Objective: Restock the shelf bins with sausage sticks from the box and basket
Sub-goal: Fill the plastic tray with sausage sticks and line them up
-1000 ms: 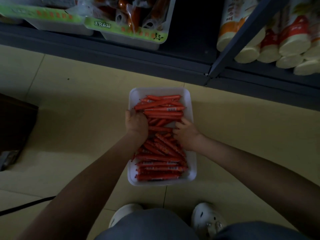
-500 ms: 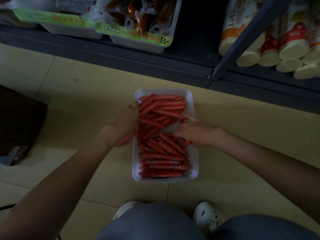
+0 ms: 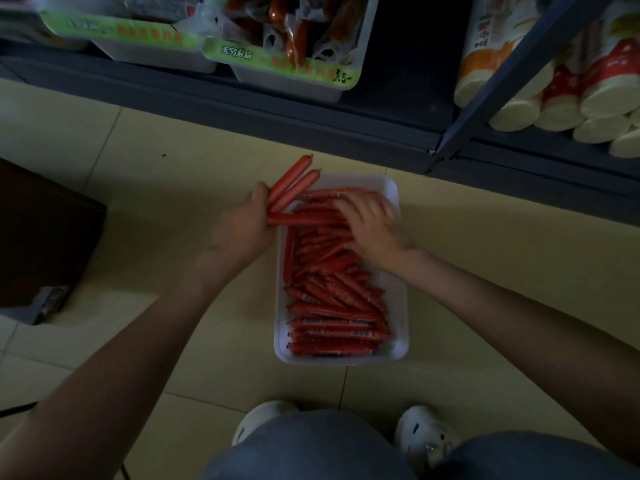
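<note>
On floor, tray point(image 3: 399, 341) of sausage sticks point(image 3: 332, 327); left grip point(image 3: 242, 226) clamped round some, right grip point(image 3: 372, 226) spread atop them

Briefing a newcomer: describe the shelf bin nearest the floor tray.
Find the dark bottom shelf beyond the white floor tray. Of its white bins, take the rightmost bin; only its green front strip shows a handwritten 3.5.

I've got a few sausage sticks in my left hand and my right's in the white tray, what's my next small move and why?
Probably close the right hand on a few sticks at the far end of the white tray and pass them into the left hand. It grips only three sausage sticks, fanned apart, and the tray looks well filled.
</note>
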Available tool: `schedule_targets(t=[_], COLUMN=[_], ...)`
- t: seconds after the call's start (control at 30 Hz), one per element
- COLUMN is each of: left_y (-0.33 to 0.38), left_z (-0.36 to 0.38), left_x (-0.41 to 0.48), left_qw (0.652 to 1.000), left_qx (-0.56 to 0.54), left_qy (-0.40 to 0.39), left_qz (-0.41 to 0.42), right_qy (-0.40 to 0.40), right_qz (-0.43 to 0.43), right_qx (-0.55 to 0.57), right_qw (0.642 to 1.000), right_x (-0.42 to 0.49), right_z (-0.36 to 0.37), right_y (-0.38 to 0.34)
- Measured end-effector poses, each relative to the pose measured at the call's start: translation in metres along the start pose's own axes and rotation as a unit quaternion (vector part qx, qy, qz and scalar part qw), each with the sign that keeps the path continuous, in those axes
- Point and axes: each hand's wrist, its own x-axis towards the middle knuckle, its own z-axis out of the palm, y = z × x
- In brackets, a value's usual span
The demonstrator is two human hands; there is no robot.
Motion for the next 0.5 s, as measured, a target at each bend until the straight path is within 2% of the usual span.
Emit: schedule_targets(t=[0.07,0.17,0.23,0.37,0.43,0.5], left_y=[0.005,0.023,0.030,0.017,0.005,-0.006], left_z=[0.005,0.017,0.028,0.052,0.061,0.061], left_x=[0.003,0.009,0.015,0.019,0.017,0.012], left_qw=[1.000,0.993,0.988,0.959,0.960,0.969], left_qx=[0.004,-0.053,-0.054,0.137,0.132,0.099], left_qy=[0.008,-0.059,-0.093,-0.113,-0.093,-0.036], left_qz=[0.028,0.084,0.113,0.219,0.229,0.224], right_qy=[0.049,0.057,0.028,-0.090,-0.137,-0.123], right_qz=[0.013,-0.022,-0.035,-0.024,0.008,-0.007], right_qx=[0.036,0.014,-0.025,-0.081,-0.066,-0.057], right_qw=[0.998,0.998,0.999,0.992,0.988,0.991], right_x=[0.004,0.007,0.010,0.003,-0.004,-0.003], right_z=[-0.008,-0.025,-0.020,0.003,0.016,0.016], right_y=[0.008,0.007,0.007,0.019,0.019,0.013])
